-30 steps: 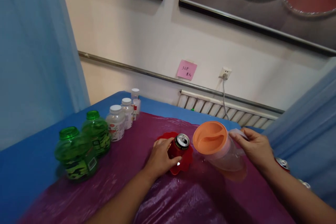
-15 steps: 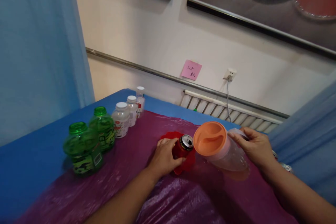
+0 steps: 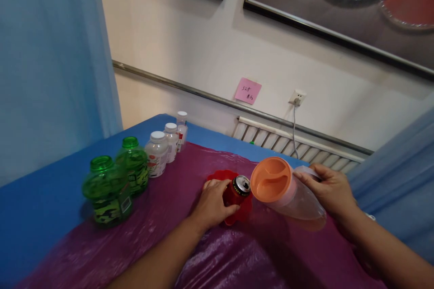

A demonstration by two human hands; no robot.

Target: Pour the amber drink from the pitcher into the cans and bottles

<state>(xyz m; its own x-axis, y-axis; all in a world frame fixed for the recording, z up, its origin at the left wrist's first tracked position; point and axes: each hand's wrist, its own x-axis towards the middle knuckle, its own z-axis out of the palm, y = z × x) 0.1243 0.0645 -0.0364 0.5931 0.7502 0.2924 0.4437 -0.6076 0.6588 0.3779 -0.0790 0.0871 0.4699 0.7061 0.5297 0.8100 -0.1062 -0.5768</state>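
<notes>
Jug [image 3: 289, 195] tipped further; right hand [image 3: 330, 190] clamps its handle [image 3: 308, 172], left hand [image 3: 213, 203] the can [image 3: 236, 192]. Poor alignment could cause spillage; jug-can contact unclear.

radiator [image 3: 261, 137], blue curtains [image 3: 57, 63] and framed pictures [image 3: 305, 6] mark an indoor room.

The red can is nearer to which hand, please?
The left hand: it grips the red can, while the right hand is farther right, holding the handle of the orange-lidded pitcher.
</notes>
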